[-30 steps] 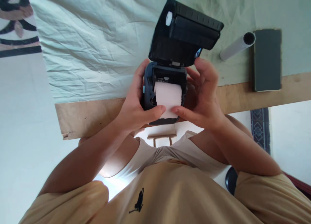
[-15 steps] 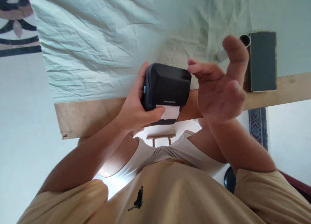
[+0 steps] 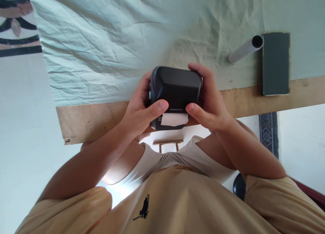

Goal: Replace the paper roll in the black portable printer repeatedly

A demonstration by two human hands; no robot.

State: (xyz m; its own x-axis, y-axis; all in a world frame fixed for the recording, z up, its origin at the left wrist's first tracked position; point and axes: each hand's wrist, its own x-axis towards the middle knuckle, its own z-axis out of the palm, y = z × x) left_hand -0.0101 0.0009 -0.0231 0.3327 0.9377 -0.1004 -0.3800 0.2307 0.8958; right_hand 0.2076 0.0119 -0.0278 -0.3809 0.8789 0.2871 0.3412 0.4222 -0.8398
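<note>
Both my hands grip a black label printer (image 3: 177, 85) over the table's front edge. My left hand (image 3: 142, 108) wraps its left side, the thumb lying on the front of the lid. From the right, my right hand (image 3: 210, 102) holds it, with the thumb near the printed lettering and a finger over the far corner. A strip of white label paper (image 3: 175, 119) sticks out of the slot below the lid. The fingers beneath the printer are hidden.
To the right, a white tube (image 3: 242, 51) with a dark open end stands on the pale green cloth (image 3: 101, 51). Beside it lies a dark phone (image 3: 276, 64). A bare wooden edge (image 3: 93, 120) runs along the table's front. A small wooden stool (image 3: 168, 142) shows below.
My right hand, apart from the printer with fingers spread before, has moved left and closed on its right side. My left thumb has shifted from the paper up onto the lid.
</note>
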